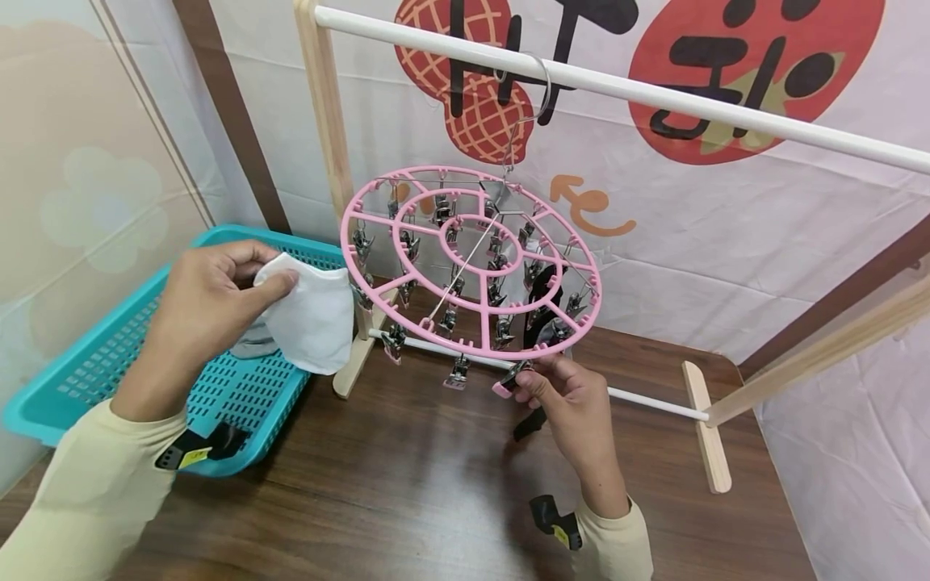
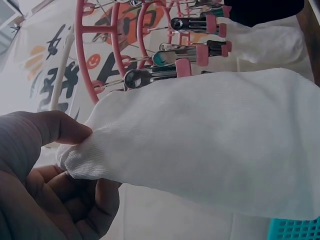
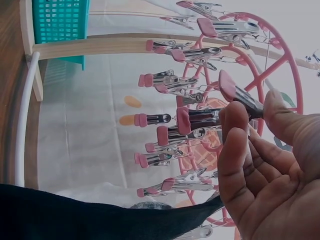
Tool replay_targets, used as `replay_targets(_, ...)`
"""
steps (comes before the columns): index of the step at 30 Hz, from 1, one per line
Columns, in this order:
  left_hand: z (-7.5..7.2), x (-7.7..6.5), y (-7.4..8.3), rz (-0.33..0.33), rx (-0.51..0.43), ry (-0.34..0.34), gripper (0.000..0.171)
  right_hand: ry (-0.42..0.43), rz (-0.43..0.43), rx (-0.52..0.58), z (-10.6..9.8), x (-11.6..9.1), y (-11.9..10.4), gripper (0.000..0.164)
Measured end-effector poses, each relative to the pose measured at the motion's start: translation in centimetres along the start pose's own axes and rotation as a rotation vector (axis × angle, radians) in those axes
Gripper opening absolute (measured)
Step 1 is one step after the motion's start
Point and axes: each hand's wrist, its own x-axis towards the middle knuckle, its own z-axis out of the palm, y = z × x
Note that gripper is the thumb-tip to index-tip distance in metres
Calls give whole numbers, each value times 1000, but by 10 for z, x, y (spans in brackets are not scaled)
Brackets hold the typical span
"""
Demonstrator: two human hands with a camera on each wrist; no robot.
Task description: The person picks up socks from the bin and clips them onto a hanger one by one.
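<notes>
My left hand (image 1: pixel 206 303) pinches a white sock (image 1: pixel 317 319) by its ribbed cuff between thumb and forefinger; the sock hangs over the basket's edge. In the left wrist view the white sock (image 2: pixel 210 145) stretches out to the right from the thumb. My right hand (image 1: pixel 574 403) squeezes a metal clip (image 1: pixel 514 378) at the near rim of a pink round drying rack (image 1: pixel 483 323). The right wrist view shows that clip's pink tips (image 3: pixel 227 86) spread apart, nothing between them. Dark fabric (image 3: pixel 100 212) hangs close beside the right hand.
The rack hangs by a hook (image 1: pixel 545 89) from a white rod (image 1: pixel 617 90) on a wooden stand. Several other clips (image 1: pixel 456 373) dangle below it. A turquoise basket (image 1: pixel 250 440) with grey cloth (image 1: pixel 254 340) stands left on the brown table (image 1: pixel 407 484).
</notes>
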Motion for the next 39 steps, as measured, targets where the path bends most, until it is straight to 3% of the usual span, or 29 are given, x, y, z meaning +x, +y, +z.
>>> replay_targets(13, 6, -17, -3, -37, -4, -58, 30, 8, 52, 5, -1, -1, -1, 23)
replay_targets(26, 12, -26, -4, -4, -24, -153, 25, -9, 50, 24, 1, 0, 1, 23)
replay_targets(35, 20, -36, -4, 71, -78, -245, 14, -13, 9, -11, 3, -1, 2, 16)
replay_targets(39, 25, -40, -3, 59, -94, -280, 15, -20, 5, -7, 2, 0, 4, 16)
